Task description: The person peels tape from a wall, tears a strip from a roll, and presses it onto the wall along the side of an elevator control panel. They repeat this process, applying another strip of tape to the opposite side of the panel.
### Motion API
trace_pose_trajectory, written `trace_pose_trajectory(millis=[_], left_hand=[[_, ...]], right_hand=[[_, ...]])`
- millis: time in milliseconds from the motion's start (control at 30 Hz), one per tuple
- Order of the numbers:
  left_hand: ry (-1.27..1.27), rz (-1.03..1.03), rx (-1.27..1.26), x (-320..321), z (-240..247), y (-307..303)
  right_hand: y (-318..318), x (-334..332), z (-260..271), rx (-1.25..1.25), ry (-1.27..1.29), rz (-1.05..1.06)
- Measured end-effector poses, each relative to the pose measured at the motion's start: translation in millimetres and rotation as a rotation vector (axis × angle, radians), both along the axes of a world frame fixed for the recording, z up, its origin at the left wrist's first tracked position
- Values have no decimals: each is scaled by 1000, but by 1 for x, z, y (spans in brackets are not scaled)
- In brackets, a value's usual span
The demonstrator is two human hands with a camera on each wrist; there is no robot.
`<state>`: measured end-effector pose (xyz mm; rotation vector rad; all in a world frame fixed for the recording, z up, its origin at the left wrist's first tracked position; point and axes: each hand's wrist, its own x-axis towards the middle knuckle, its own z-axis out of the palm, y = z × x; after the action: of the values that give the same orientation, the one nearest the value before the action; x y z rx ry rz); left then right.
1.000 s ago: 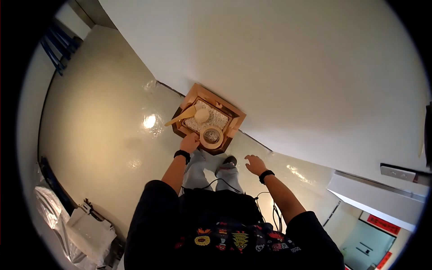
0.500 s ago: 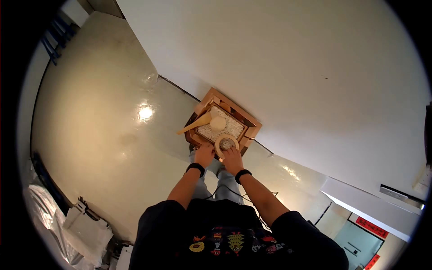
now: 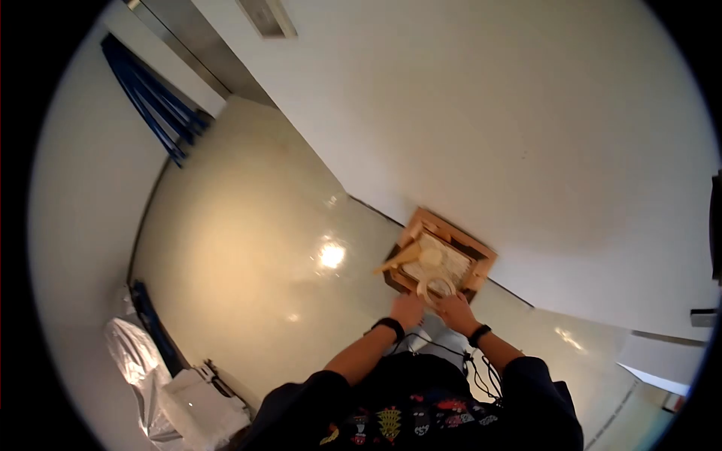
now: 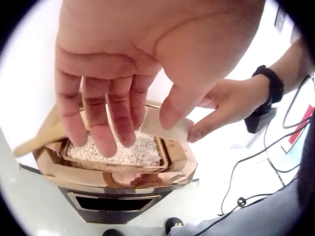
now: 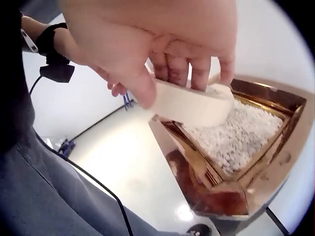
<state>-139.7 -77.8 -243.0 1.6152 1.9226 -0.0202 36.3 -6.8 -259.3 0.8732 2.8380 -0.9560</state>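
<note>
A cream ring (image 5: pixel 197 105) sits in the right hand's (image 5: pixel 162 34) grasp above a bin (image 3: pixel 474 282) of white pebbles (image 5: pixel 241 135).
Both forearms reach forward and down, hands close together at the bin's near side; the right thumb presses the ring's outer wall while fingers dip into its opening, and the left hand (image 4: pixel 147 49) hangs palm inward, its fingers loose and slightly bent beside the ring, though whether its thumb touches the ring is impossible to tell. The head view shows a long-handled scoop (image 3: pixel 400 260) lying across the bin's top; the left wrist view alone reveals the dark slot (image 4: pixel 115 203) in the bin's front.
</note>
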Motion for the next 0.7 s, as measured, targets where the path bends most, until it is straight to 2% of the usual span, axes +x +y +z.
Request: trace_pose_trajectory(millis=[33, 133, 200, 233, 267, 300, 333, 400, 433, 533, 700], left_hand=[[37, -73, -18, -1, 34, -1], [-45, -228, -37, -12, 95, 6], [-209, -394, 1, -19, 140, 26], [-146, -388, -40, -22, 120, 33], [-85, -373, -93, -26, 91, 38], [-86, -388, -48, -30, 82, 43], [-191, -368, 13, -30, 70, 44], [-391, -319, 145, -34, 55, 47], [-429, -295, 149, -27, 63, 49], [-560, -261, 246, -13, 81, 49], [-456, -273, 242, 4, 111, 45]], right_hand=[[2, -1, 6, -18, 33, 21], [15, -12, 39, -185, 6, 187], [12, -6, 37, -107, 262, 135], [10, -3, 31, -98, 393, 67], [9, 0, 28, -135, 349, 21], [4, 8, 25, -176, 371, -65], [2, 8, 24, -211, 406, -149], [0, 20, 44, -251, 264, -249], [1, 23, 42, -200, 310, -277], [0, 41, 47, -266, 355, -381], [-4, 51, 89, -197, 313, -320]])
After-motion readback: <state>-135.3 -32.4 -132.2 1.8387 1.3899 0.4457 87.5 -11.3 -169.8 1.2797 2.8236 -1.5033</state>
